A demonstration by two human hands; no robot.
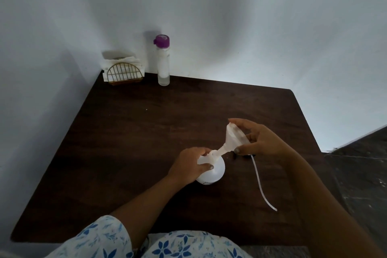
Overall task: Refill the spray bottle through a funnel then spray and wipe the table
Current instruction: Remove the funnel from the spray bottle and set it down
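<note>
A: Spray bottle (213,170) upright near the middle of the table (129,132), toward the front edge, top already off. Left hand (189,165) clasped round its shoulder and neck.

B: And the funnel (231,138)?

A: Pinched at the rim by the right hand (259,140), tilted hard, spout just at the bottle's mouth. Not seated upright yet, as far as can be judged.

B: So how far along?

A: Early. Unscrewed and opened; funnel going in. Pouring, closing up, spraying and wiping all left to do.

B: Anything else about?

A: Thin tube (261,184) of the spray top trailing on the table just right of the bottle, the head itself hidden under the right hand. Water bottle (163,65) with purple cap at the far edge, well apart. Napkin holder (123,72) beside it in the corner.

B: In the way?

A: Nothing between. Tube near the right forearm, easily snagged.
</note>
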